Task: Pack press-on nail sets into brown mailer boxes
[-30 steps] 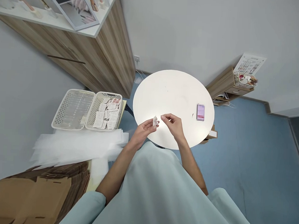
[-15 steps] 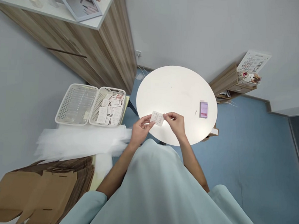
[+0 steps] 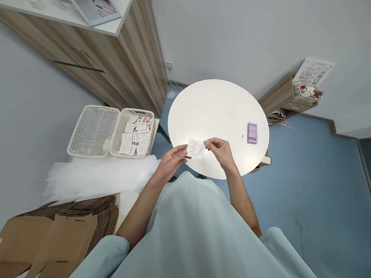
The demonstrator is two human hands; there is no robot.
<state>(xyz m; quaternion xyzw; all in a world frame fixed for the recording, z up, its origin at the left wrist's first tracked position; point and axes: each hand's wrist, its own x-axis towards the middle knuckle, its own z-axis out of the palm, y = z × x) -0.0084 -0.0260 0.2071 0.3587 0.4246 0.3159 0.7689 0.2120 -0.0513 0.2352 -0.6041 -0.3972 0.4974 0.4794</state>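
A small white card with rounded corners and lines of dark print is held up over the near edge of the round white table. My right hand pinches its upper right corner between thumb and fingertips. At the card's left edge is my left hand, its fingers closed against that edge and partly hidden by the card. The print is too small to read.
Left of the table stand a white basket of printed cards and another basket of clear packets. White sheets and flattened cardboard boxes lie nearer. A purple box rests on the table's right side.
My left thumb has come off the card's face and the left hand has shifted slightly down and left. The card now sits flatter to view, its right corner still pinched.
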